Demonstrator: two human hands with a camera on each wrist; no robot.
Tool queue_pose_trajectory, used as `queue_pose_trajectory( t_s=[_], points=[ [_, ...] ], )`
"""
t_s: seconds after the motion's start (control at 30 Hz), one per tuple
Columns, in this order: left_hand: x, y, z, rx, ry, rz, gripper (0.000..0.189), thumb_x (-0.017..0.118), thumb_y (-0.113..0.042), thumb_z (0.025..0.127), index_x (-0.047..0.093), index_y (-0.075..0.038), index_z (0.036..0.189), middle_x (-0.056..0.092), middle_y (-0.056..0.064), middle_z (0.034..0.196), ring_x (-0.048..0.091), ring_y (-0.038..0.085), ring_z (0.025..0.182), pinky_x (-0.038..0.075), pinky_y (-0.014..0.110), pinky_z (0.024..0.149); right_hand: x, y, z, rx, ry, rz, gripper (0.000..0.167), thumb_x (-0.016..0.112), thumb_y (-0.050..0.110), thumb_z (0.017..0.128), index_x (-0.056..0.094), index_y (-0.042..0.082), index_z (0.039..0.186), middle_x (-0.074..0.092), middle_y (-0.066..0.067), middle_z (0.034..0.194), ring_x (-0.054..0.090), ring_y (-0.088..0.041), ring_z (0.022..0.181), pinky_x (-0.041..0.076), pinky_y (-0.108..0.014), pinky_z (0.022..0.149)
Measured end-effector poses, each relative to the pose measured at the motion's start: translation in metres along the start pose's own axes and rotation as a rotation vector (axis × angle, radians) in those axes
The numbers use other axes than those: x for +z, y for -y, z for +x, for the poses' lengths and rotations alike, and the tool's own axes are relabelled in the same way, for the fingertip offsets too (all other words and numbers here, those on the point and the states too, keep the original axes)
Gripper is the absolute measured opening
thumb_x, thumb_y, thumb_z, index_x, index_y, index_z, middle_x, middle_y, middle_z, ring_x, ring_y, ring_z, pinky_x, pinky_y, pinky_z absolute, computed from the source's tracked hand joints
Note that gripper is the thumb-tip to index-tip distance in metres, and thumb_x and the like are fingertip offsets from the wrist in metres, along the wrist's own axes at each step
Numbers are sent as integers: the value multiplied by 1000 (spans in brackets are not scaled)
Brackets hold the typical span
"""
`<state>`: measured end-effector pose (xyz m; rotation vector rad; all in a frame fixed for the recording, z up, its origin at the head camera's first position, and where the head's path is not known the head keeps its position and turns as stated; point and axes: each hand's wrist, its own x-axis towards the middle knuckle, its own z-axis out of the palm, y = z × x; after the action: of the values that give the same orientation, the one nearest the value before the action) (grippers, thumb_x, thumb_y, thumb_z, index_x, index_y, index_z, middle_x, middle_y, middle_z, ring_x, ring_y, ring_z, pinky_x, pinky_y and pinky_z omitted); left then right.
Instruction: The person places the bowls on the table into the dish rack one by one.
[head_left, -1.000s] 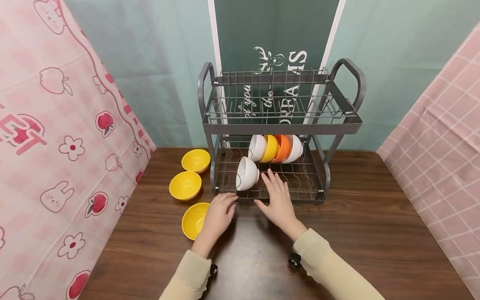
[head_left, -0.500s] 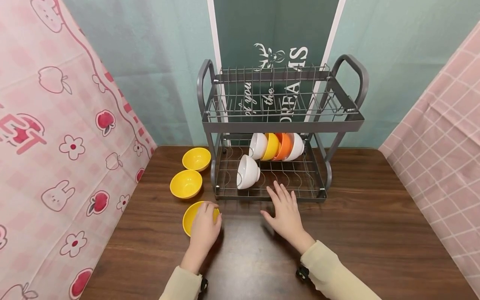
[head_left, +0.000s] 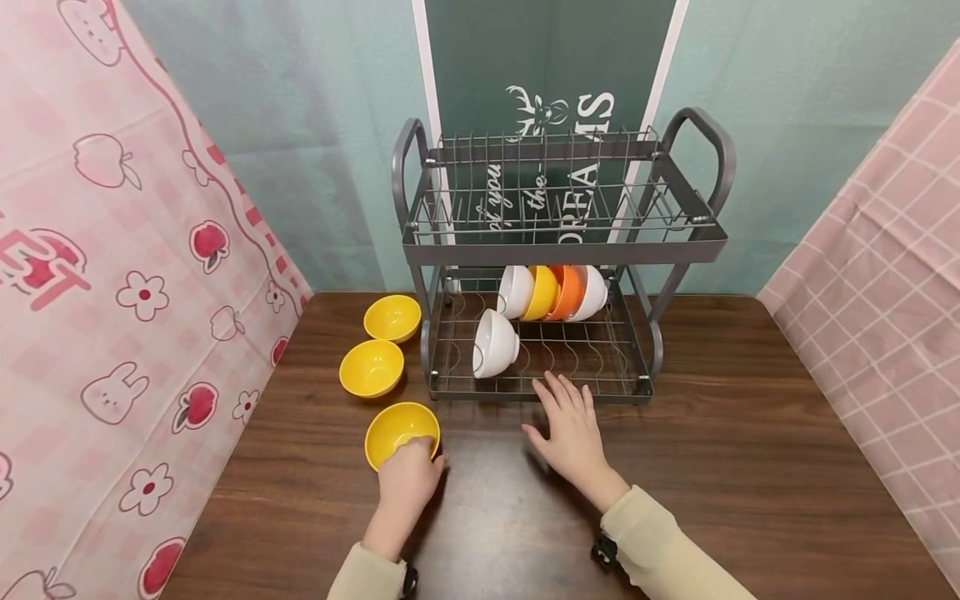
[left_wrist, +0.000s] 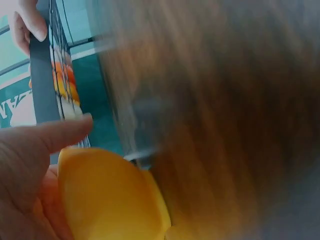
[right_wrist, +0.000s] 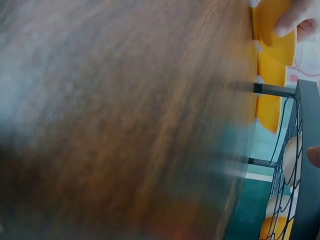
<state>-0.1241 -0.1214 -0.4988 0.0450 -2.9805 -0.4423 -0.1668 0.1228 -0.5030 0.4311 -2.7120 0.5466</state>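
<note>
My left hand [head_left: 407, 482] is at the nearest yellow bowl [head_left: 388, 431], which stands upright on the table. Its fingers curl over the rim into the bowl while the thumb lies outside, on the right side. In the left wrist view the thumb [left_wrist: 65, 134] stretches past the rim of that bowl [left_wrist: 110, 195]; the fingers are mostly hidden. Held over the table before the rack's front edge, my right hand [head_left: 573, 437] has its fingers spread and nothing in it. A white bowl [head_left: 496, 344] leans on its side in the front of the rack's lower tier.
Two more yellow bowls [head_left: 372, 368] stand left of the grey two-tier dish rack [head_left: 562, 253]. Behind the white bowl, a row holds a white bowl [head_left: 514, 292], a yellow one [head_left: 543, 293], an orange one [head_left: 567, 292] and another white one [head_left: 594, 293]. Cloths hang around the table.
My left hand has moved from the rack's front left corner, leftward and nearer, to the closest yellow bowl, fingers now inside its rim. My right hand has drawn back from the rack, slightly rightward.
</note>
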Motion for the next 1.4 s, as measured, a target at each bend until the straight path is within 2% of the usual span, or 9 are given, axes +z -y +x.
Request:
queue_pose_trajectory(
  t_s=[0.17,0.4,0.63,0.83,1.03,1.4],
  points=[
    [4,-3,-3,7,-53,-8,11,72,-20,76,65,-11,73,64,7,63,60,26,53,44,38,43,2,-1,0,-12,-16,-13,66,71,34,75,47,15,134,44,-10,140,36,-31,130,20,-57,108],
    [4,-3,-4,11,-123,9,21,66,-16,81,59,-7,63,59,9,53,57,28,46,41,39,38,5,-2,-1,-13,-31,-33,67,72,33,75,47,15,134,47,-11,135,38,-31,128,21,-57,107],
    [-5,0,-3,-57,-154,-34,22,65,-16,82,59,-4,64,54,10,50,53,27,42,38,38,36,5,0,-1,-16,-44,-43,66,72,33,74,48,14,133,49,-11,133,39,-31,126,22,-58,107],
    [-10,2,-2,-83,-210,-62,22,65,-18,83,58,-6,66,53,10,50,51,28,42,36,38,37,4,-1,-1,-10,-29,-41,65,71,34,75,47,15,133,48,-11,133,38,-30,126,20,-57,108],
    [-17,2,2,-71,-270,-99,25,64,-19,85,56,-7,65,50,7,49,47,24,41,35,35,37,3,0,-1,-3,-20,-38,65,71,33,76,48,14,133,48,-11,133,38,-31,126,21,-57,108],
    [-29,-4,9,-3,-394,-149,27,64,-18,86,52,-8,64,46,6,50,42,20,41,33,32,38,1,2,0,10,-22,0,61,69,34,77,49,15,132,50,-11,132,39,-30,126,21,-58,107]
  ],
)
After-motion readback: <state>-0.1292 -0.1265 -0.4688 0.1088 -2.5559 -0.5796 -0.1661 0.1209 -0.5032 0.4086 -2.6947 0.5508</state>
